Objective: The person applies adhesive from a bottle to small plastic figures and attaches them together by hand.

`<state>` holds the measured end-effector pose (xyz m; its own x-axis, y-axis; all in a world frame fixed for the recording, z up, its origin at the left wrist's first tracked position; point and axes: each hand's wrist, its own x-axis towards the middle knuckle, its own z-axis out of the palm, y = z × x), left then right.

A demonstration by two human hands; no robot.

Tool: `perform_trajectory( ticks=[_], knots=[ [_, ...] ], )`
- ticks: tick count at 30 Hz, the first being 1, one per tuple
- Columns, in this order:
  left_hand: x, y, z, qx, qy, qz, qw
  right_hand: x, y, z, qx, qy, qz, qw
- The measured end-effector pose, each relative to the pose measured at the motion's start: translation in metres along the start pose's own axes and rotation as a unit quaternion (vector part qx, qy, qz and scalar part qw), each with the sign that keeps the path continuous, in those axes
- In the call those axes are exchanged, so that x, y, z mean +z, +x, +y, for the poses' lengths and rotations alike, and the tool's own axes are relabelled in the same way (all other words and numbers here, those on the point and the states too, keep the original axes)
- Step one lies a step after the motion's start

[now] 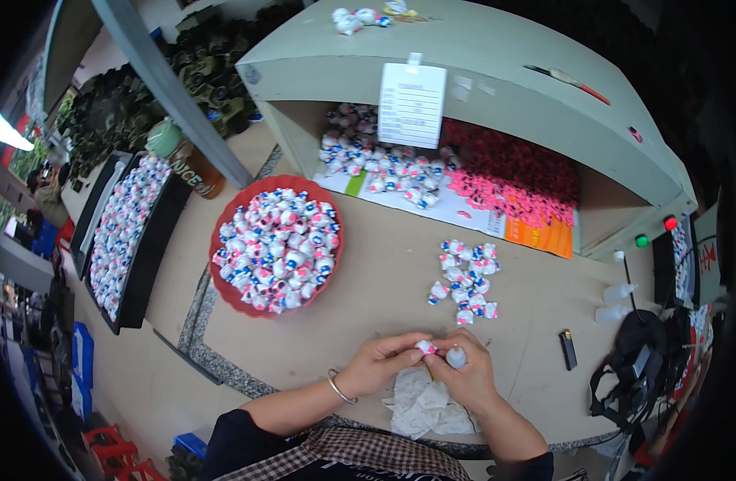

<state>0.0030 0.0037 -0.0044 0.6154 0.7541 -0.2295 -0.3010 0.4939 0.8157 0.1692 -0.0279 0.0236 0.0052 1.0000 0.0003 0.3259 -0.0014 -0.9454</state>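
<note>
Low in the middle of the table, my left hand point(381, 362) pinches a small white figurine point(425, 347) with pink on it. My right hand point(473, 377) is closed around a small whitish squeeze bottle point(457, 357), and its fingertips meet the figurine too. Where the bottle's tip points is too small to make out. Beneath both hands lies a crumpled white cloth point(429, 405). Just beyond them, several white, blue and pink figurines point(468, 280) sit in a loose cluster. To their left stands a red scalloped bowl point(220, 280) heaped with similar figurines.
Under a pale green shelf point(496, 48), more figurines and a pile of pink pieces point(512, 200) lie on printed sheets. A black tray point(131, 301) of figurines is at far left. Rightward are a black lighter-like object point(568, 350), small bottles point(616, 303) and black straps point(616, 389).
</note>
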Motion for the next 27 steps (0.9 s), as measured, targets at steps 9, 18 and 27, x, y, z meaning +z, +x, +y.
perform_trajectory(
  ticks=[9, 18, 27],
  knots=[
    [-0.005, -0.005, 0.01, 0.034, -0.056, 0.037, 0.997, 0.011, -0.003, -0.001, 0.014, 0.035, 0.026, 0.999],
    [-0.036, -0.006, 0.071, 0.216, -0.289, 0.239, 0.901, -0.021, -0.01, -0.009, 0.064, 0.15, 0.1, 0.982],
    [-0.013, 0.082, 0.074, 0.27, 0.508, 0.159, 0.803, -0.057, 0.008, 0.009, 0.076, 0.132, 0.178, 0.972]
  ],
)
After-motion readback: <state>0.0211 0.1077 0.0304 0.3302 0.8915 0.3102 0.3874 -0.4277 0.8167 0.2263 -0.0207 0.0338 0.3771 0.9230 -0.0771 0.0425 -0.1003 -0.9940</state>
